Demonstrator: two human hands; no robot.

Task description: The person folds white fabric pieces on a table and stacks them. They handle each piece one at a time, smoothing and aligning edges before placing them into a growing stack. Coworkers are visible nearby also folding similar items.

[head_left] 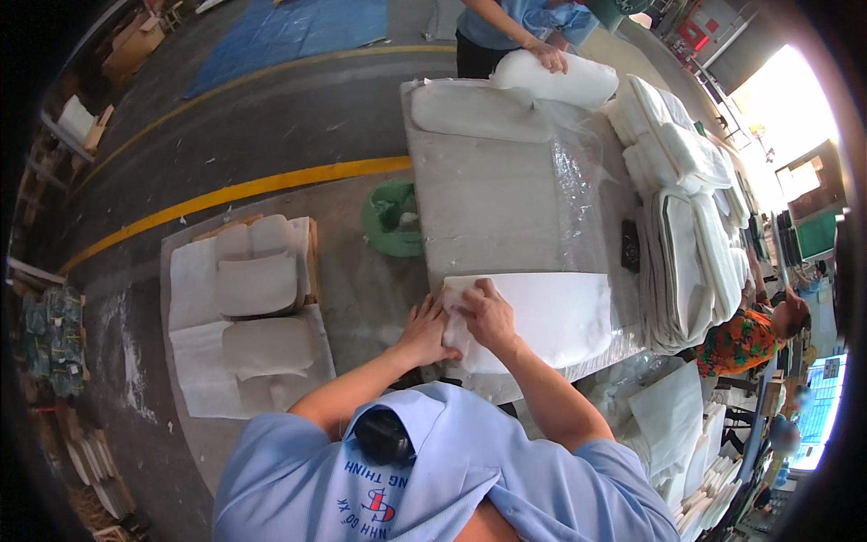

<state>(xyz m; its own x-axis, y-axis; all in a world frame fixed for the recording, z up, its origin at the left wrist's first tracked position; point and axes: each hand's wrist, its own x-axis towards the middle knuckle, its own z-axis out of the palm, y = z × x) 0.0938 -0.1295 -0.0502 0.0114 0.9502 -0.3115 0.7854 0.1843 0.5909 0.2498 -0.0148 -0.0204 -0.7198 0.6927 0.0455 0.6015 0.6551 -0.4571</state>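
A white sheet-like panel (pixel 560 312) with rounded right corners lies flat at the near end of the work table. My left hand (pixel 423 334) rests at the panel's left edge, with its fingers stretched and the thumb apart. Beside it, my right hand (pixel 488 316) is closed, its fingers bent down onto the white material near the same edge. The surface bunches slightly under those fingertips. Whatever they pinch there is largely hidden by the hand.
Across the table (pixel 488 208), a co-worker's hand (pixel 549 56) rests on another white padded piece (pixel 569 79). Stacked white pads (pixel 686 253) line the right side, near a small black object (pixel 629 246). A green basket (pixel 394 217) and a pallet with light panels (pixel 262 285) stand left.
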